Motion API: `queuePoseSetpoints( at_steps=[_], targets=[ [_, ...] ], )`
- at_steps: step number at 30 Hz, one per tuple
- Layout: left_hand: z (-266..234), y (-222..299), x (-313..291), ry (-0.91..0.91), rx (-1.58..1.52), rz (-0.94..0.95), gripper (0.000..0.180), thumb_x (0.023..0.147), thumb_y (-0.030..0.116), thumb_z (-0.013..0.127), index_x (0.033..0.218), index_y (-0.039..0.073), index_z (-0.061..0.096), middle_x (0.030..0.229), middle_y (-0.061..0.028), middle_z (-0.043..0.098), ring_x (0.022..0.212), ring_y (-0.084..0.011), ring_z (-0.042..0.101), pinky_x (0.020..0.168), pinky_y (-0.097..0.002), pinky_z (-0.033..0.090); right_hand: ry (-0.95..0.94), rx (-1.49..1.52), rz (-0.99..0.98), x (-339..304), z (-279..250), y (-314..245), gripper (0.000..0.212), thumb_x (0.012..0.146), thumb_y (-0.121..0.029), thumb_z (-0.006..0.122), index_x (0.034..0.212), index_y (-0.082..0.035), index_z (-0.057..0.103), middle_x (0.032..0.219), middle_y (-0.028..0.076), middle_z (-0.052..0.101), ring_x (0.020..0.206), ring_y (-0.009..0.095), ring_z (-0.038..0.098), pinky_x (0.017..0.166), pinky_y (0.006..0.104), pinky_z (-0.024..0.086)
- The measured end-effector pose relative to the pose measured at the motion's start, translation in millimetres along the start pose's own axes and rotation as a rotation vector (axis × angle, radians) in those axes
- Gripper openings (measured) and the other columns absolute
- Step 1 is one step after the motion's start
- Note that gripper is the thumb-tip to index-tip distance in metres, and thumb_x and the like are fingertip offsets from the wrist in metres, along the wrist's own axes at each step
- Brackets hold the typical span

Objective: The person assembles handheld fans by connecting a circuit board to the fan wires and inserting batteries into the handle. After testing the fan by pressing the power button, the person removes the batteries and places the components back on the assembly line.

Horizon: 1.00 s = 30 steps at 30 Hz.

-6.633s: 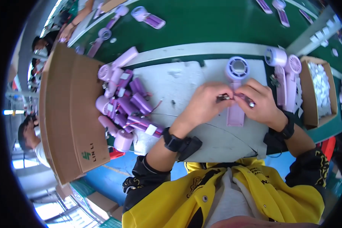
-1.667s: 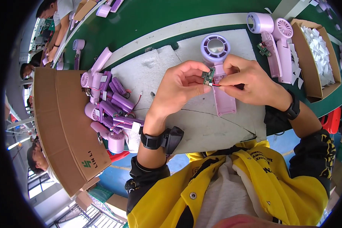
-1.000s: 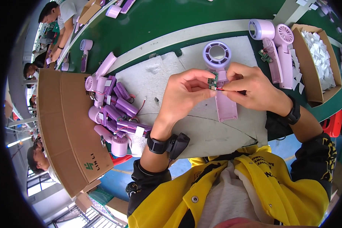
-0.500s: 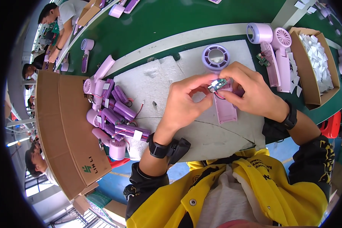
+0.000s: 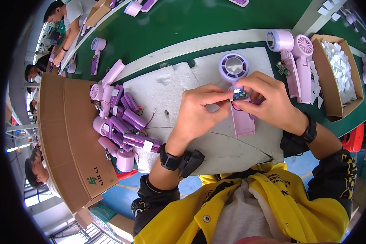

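Observation:
Over the white foam sheet (image 5: pixel 183 77), both hands hold a small green circuit board (image 5: pixel 240 95) with a bright lit patch on it. My left hand (image 5: pixel 197 112) pinches its left edge between thumb and fingertips. My right hand (image 5: pixel 270 101) is closed round its right side, and part of a purple cylinder (image 5: pixel 257 103) shows under those fingers. A thin red and black wire hangs below the board. Just beneath lies a pink handheld fan, its round lilac head (image 5: pixel 234 68) beyond the hands and its open handle shell (image 5: pixel 244 124) nearer me. The hands hide the middle of the fan.
At left, several purple battery cylinders (image 5: pixel 134 118) and pink fan parts are heaped beside a large cardboard box (image 5: pixel 75 138). More pink fans (image 5: pixel 303 61) lie at right, beside an open carton (image 5: pixel 332 77) of white paper pieces. A rail (image 5: pixel 183 42) crosses the green table. Other people sit far left.
The circuit board has turned in my fingers and now lies more level. A bright lit patch shows on it. Both hands stay closed on it, with the view shifted slightly.

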State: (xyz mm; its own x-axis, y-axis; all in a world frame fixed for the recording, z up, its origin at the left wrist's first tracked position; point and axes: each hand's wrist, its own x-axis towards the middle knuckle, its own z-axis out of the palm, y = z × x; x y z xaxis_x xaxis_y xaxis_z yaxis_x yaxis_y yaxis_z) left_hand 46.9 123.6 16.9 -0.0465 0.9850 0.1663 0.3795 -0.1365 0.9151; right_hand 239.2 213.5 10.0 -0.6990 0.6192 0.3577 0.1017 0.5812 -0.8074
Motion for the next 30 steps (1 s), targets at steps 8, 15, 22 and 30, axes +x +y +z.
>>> queuePoseSetpoints(
  at_steps=[8, 15, 22, 30],
  targets=[
    [-0.1, 3.4, -0.6, -0.029, 0.103, 0.037, 0.027, 0.072, -0.003, 0.072, 0.097, 0.004, 0.076, 0.085, -0.0082, 0.071, 0.071, -0.0158, 0.069, 0.064, -0.0249, 0.054, 0.035, -0.058, -0.072, -2.9, 2.1, -0.2, 0.033, 0.07, -0.003, 0.082, 0.101, -0.003, 0.071, 0.09, 0.007, 0.064, 0.066, 0.013, 0.064, 0.056, 0.0235, 0.054],
    [-1.5, 2.4, 0.2, -0.03, 0.085, 0.023, 0.028, 0.072, -0.007, 0.068, 0.097, 0.002, 0.076, 0.084, -0.0087, 0.071, 0.069, -0.0127, 0.065, 0.061, -0.0235, 0.051, 0.053, -0.074, -0.074, -0.7, 2.7, 0.1, 0.033, 0.07, -0.003, 0.082, 0.102, -0.003, 0.071, 0.089, 0.007, 0.064, 0.065, 0.013, 0.065, 0.056, 0.0231, 0.054],
    [0.1, -5.7, -0.4, -0.035, -0.059, -0.058, 0.029, 0.073, -0.003, 0.073, 0.101, 0.003, 0.074, 0.084, -0.0089, 0.069, 0.068, -0.018, 0.066, 0.064, -0.0274, 0.054, 0.038, -0.032, -0.027, 0.5, 1.9, -0.8, 0.028, 0.075, -0.003, 0.079, 0.102, -0.002, 0.07, 0.087, 0.007, 0.064, 0.062, 0.013, 0.063, 0.053, 0.0239, 0.051],
    [19.1, -2.6, 0.0, 0.002, 0.033, -0.01, 0.039, 0.075, -0.004, 0.069, 0.11, 0.004, 0.056, 0.093, -0.0105, 0.064, 0.071, -0.0206, 0.066, 0.067, -0.0302, 0.054, 0.015, 0.008, 0.099, 0.5, 2.5, -7.0, 0.022, 0.079, -0.005, 0.077, 0.097, 0.001, 0.066, 0.084, 0.008, 0.062, 0.059, 0.014, 0.063, 0.052, 0.0258, 0.049]
  ],
)
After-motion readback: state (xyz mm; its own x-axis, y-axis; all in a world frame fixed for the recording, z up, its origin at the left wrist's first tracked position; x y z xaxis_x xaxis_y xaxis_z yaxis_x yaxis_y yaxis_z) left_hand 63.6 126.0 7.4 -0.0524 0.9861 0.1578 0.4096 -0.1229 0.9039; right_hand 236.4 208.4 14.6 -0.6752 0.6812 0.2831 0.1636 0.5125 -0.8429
